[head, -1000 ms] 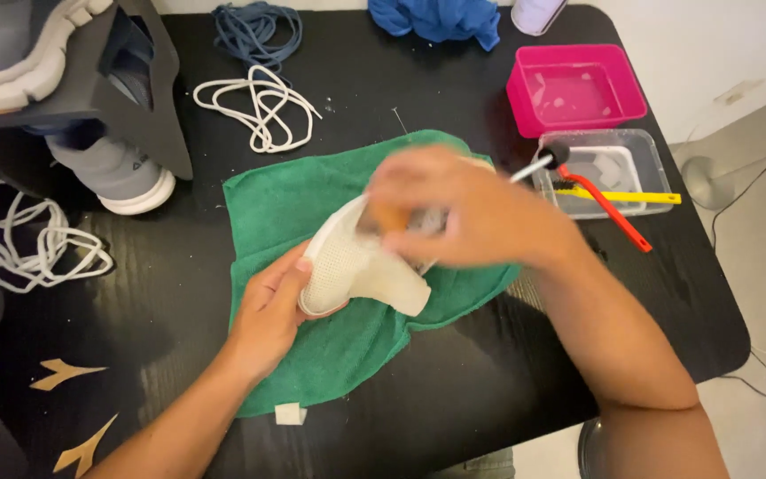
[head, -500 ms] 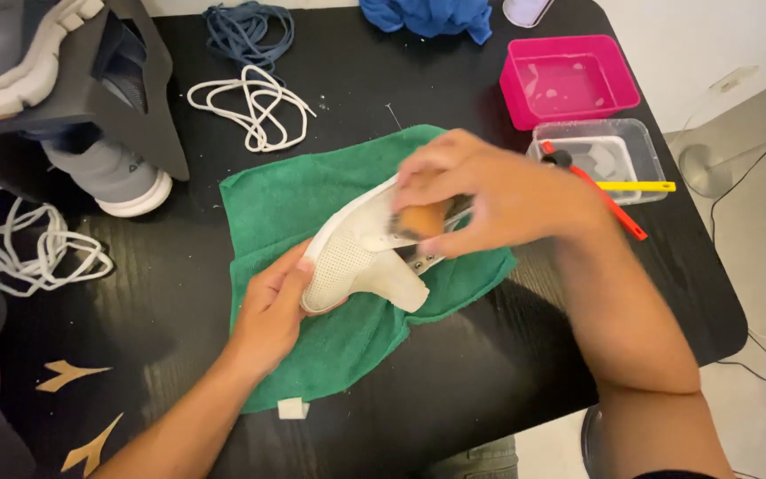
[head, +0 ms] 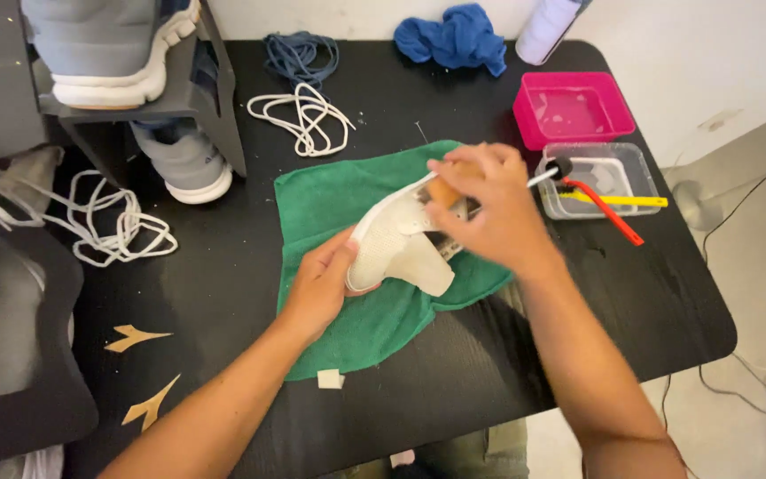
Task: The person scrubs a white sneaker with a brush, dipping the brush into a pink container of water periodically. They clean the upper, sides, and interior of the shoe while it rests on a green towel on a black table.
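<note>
- Head view: my left hand cups the near end of the white shoe, which lies on the green towel on the black table.
- My right hand is clenched around a brush pressed to its upper.
- I judge the shoe light, soft-sided, and best gripped at the sole.
- Its long axis runs diagonally, near-left to far-right.

Shoe on a cloth at the table's middle, both hands on it.

The shoe lies on the cloth, left hand at its near-left end, right hand over its right part. Right of the cloth sits a clear tray with brushes; behind it, a tub. Loose laces lie behind the cloth, a shoe stand far left.
</note>
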